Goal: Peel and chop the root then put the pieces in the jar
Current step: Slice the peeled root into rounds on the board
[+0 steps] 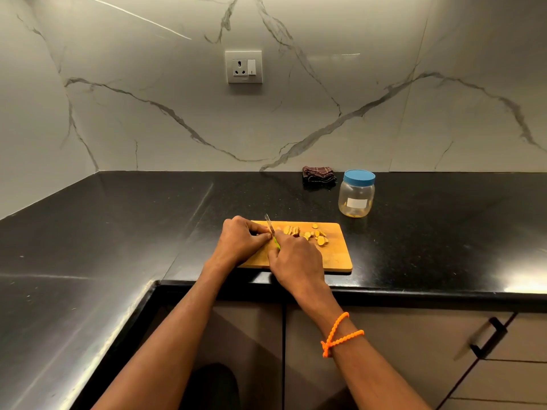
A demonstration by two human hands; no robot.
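Cutting board (pixel 337 255) lying near the tabletop (pixel 118 232) front edge; right hand (pixel 296 261) gripping knife (pixel 270 224), left hand (pixel 239 239) pinching root, slices (pixel 318 235) lying rightward.

Single view only, from the camera I'm wearing on my head. It's looking forward and down over my forearms at the black counter (pixel 124 220), standing at its front edge near the inside corner. Wide-angle lens is bending the counter edges and the marble wall (pixel 165 119). The wall with its socket (pixel 243 66) is filling the upper half; cabinet doors (pixel 399 344) are showing below the edge. My left hand (pixel 241 239) and right hand (pixel 296 258) are sitting close, around mid-frame, over the cutting board (pixel 337 255). No second view is sharing the scene.
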